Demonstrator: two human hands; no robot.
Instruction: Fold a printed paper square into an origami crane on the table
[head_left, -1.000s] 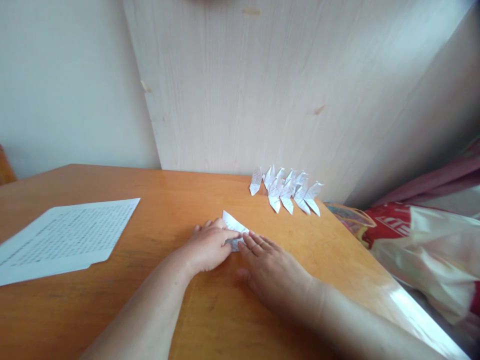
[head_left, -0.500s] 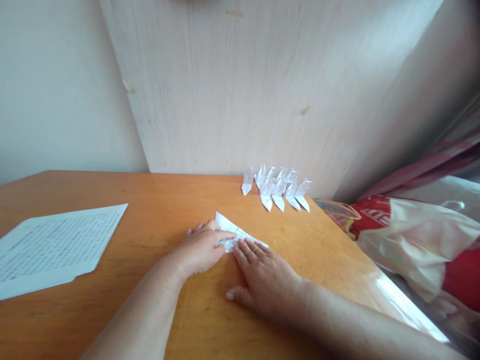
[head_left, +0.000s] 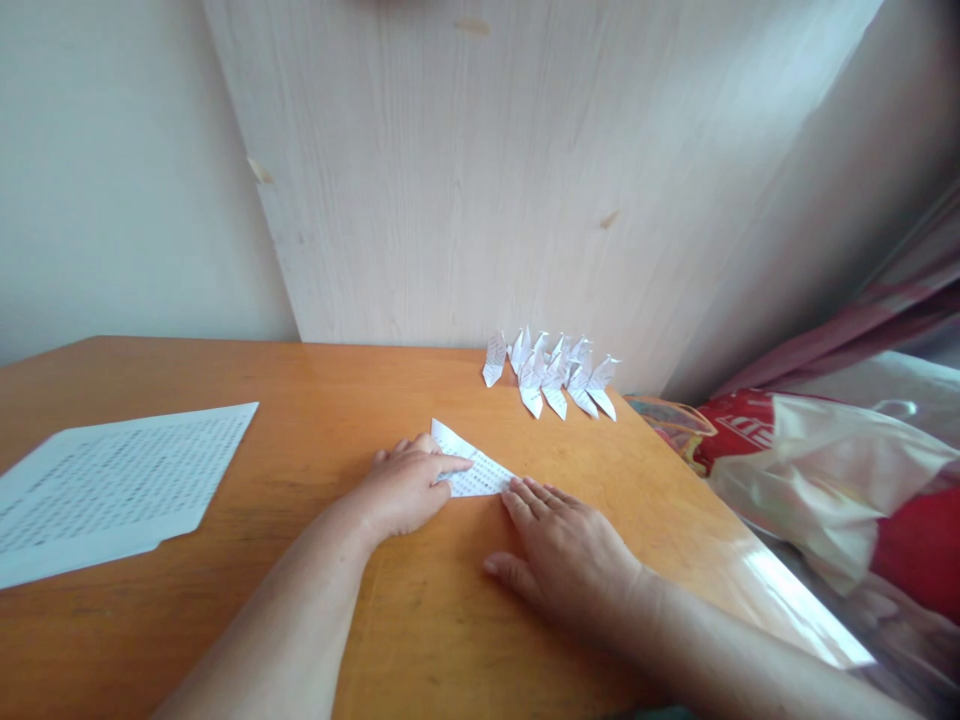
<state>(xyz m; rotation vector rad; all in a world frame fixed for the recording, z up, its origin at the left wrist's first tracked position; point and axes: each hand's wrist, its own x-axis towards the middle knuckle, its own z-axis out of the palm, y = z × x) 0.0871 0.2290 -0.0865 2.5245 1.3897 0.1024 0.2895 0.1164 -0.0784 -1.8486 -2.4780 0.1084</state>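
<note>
Nearby, your right hand [head_left: 562, 540] lies open and flat, fingertips meeting the four-o'clock tip of the folded paper [head_left: 489, 477]. Your left hand [head_left: 409, 488], index extended, any grip indeterminable, overlaps it, hence nearer. Long axis: ten to four.

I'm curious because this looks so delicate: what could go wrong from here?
If the left hand slips, the paper under its finger might shift, leaving a fold crooked. The right hand has its fingertips at the paper's narrow end, so that tip could get bent. The figures stand crowded near the table's edge; a knock might topple several.
</note>
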